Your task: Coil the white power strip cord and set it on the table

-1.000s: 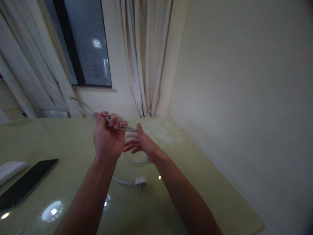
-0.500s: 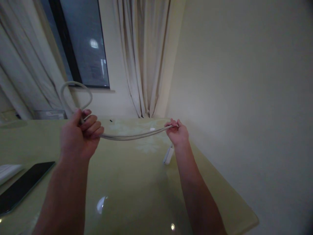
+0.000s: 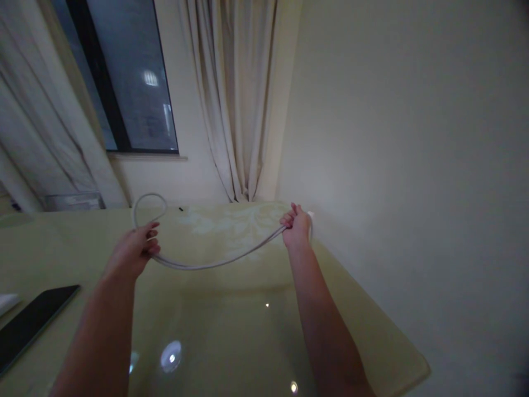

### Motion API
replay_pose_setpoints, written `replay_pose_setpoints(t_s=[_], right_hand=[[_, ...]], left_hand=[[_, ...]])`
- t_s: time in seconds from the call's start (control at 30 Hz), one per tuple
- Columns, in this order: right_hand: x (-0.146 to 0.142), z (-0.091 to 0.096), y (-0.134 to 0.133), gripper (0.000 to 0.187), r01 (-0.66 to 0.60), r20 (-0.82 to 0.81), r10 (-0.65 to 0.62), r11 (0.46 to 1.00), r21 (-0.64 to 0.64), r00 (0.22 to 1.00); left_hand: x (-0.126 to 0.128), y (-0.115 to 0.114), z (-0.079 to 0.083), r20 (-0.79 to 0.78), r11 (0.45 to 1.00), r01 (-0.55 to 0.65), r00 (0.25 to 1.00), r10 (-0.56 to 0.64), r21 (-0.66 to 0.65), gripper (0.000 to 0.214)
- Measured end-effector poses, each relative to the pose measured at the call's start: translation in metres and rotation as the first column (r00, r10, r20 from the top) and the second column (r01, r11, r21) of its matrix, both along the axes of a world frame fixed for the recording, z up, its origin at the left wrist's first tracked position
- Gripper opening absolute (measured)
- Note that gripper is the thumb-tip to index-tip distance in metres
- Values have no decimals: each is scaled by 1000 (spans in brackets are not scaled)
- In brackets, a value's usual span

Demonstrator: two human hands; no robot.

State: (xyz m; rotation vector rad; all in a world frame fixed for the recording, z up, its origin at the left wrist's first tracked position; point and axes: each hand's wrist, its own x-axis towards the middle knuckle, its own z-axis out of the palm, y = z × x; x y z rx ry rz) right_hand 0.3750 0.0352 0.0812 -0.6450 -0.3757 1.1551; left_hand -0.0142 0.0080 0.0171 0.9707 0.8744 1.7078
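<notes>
A doubled white cable (image 3: 210, 266) sags between my two hands above the glossy table. My left hand (image 3: 138, 245) is closed around one end of the doubled length, and a loop of the cable rises above its fingers. My right hand (image 3: 296, 225) grips the other end, fingers curled. Behind the right wrist a short stretch of cable hangs, with a small white piece (image 3: 311, 214) at its top, mostly hidden by the hand.
The pale yellow-green table (image 3: 231, 331) reflects ceiling lights. A dark flat tablet-like device (image 3: 35, 325) lies at left, beside a white object (image 3: 7, 302). Beyond the table are curtains (image 3: 235, 99) and a window (image 3: 128, 71); a bare wall (image 3: 392, 165) borders the right side.
My left hand has lowered, and the cable between the hands sags more. The white piece that hung below my right hand now shows behind it. The cable loop has dropped with the left hand.
</notes>
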Motion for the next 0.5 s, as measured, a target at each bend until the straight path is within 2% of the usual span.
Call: replay_pose_setpoints(t_s=[0.07,0.17,0.27,0.33,0.4,0.43,0.47,0.5], right_hand=[[-10,5,-8,29,-96,55,95,995,21,994],[-26,13,-20,40,-263,231,242,963,63,942],[-39,19,-34,51,-347,384,277,930,124,881],[-46,21,-43,55,-409,479,292,899,159,828],[-53,22,-52,56,-483,607,295,859,170,738],[-56,21,-55,56,-518,685,276,838,172,674],[-59,21,-58,55,-547,767,236,819,173,596],[-61,20,-60,53,-573,848,178,802,169,499]], left_hand=[[14,8,-15,-230,976,-149,967,110,-160,15],[34,13,-27,-527,893,-351,834,162,-281,27],[53,13,-21,-668,848,-473,713,212,-237,49],[71,11,-7,-702,858,-489,665,254,-154,59],[97,4,12,-693,925,-366,693,200,-100,61],[110,-1,22,-663,958,-265,738,130,-108,63],[124,-7,33,-505,988,-65,863,-14,-139,71],[136,-14,43,-314,984,113,937,-152,-139,78]])
